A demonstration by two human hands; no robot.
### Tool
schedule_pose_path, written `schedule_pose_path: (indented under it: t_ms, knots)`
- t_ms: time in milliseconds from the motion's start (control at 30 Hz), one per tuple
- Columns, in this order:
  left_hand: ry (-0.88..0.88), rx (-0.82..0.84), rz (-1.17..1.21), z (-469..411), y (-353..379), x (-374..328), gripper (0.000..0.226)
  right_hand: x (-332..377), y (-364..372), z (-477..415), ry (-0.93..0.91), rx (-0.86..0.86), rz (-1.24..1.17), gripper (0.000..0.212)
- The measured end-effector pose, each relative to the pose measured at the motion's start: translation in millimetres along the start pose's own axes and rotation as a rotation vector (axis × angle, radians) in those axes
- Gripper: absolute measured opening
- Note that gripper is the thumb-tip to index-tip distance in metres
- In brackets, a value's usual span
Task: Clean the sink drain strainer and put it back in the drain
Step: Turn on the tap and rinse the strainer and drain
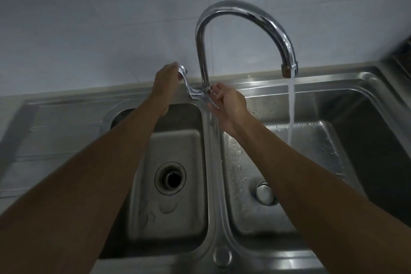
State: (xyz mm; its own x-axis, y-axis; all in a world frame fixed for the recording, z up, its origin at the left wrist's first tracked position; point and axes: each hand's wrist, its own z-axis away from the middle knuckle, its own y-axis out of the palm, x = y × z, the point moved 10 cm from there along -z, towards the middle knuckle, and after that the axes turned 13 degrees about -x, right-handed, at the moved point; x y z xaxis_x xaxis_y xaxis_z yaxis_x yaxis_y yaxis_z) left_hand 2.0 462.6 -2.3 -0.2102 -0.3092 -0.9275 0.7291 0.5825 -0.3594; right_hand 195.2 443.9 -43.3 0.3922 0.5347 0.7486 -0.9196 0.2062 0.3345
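A round, domed metal piece, taken to be the drain strainer, is seen on the floor of the right basin. Its right edge is covered by the right forearm, and it cannot be told whether it is seated in a drain or only lying there. In the left basin the left drain is shown as an open dark hole inside its metal ring.

The 2 basins are parted by a narrow steel ridge, at whose near end a small round cap is set. At the ridge's far end the faucet is mounted, arched over to the right. A water stream is let fall from its spout into the right basin, well apart from the strainer, and droplets are scattered over that basin's floor.

The faucet lever is gripped at its raised end by the left hand, fingers curled over it. The right hand is held just beside the faucet base, fingers relaxed and slightly spread, with nothing held. Much of both basins is crossed by the 2 forearms. A pale tiled wall is seen behind the sink.
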Motion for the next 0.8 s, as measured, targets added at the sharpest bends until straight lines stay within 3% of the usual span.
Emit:
schedule_pose_path:
  t_ms: [100, 500, 600, 700, 800]
  knots:
    - [-0.034, -0.027, 0.111, 7.6, -4.0, -1.6, 0.031, -1.3, 1.5, -1.6, 0.008, -0.013, -0.028, 0.03]
    - [0.087, -0.019, 0.148, 51.0, -2.6, -8.1, 0.044, 0.7, 0.3, 3.0, 0.007, 0.023, 0.086, 0.035]
    - [0.137, -0.029, 0.088, 65.7, -2.3, -10.5, 0.041, 1.3, -1.8, 12.4, 0.007, 0.048, 0.089, 0.03]
    - [0.186, -0.046, 0.013, 78.9, -0.6, -16.6, 0.032, 1.5, -10.1, 19.7, 0.036, 0.074, 0.041, 0.038]
    - [0.192, -0.063, -0.057, 102.4, 8.2, -16.2, 0.049, 10.0, -29.3, 31.6, 0.002, 0.11, 0.131, 0.024]
